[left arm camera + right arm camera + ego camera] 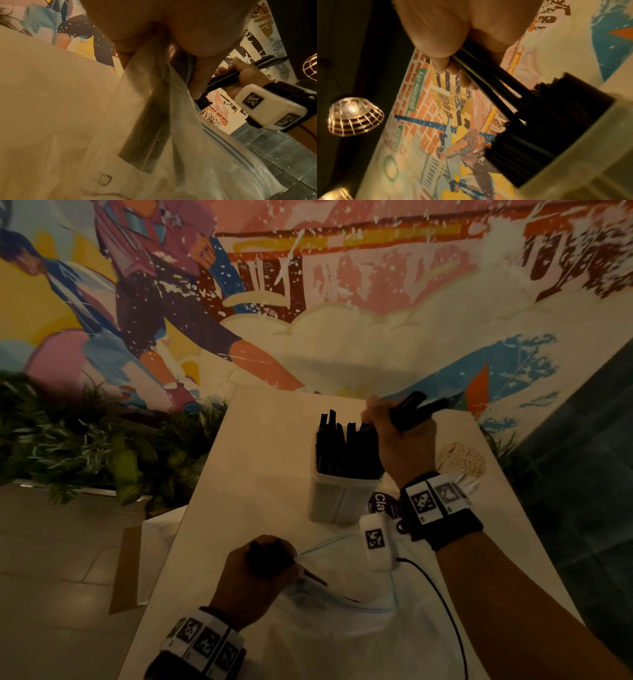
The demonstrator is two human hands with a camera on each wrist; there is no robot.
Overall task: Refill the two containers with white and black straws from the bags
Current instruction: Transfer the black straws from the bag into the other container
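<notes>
A translucent container (337,498) stands mid-table, packed with upright black straws (339,446). My right hand (394,440) grips a small bunch of black straws (416,409), tilted, their lower ends among those in the container (573,135). In the right wrist view the held straws (489,81) run from my fingers (436,44) down into the container. My left hand (263,563) grips a bundle of black straws (265,553) at the mouth of a clear zip bag (342,618) lying near the front edge. The left wrist view shows the bag (154,108) bunched under my palm. A second container and white straws are not visible.
The white table (260,460) abuts a painted mural wall. A bag of pale grains (462,462) lies at the right behind my right wrist. Green plants (85,440) fill the left side; a cardboard piece (128,570) lies on the floor. A purple label (380,503) sits beside the container.
</notes>
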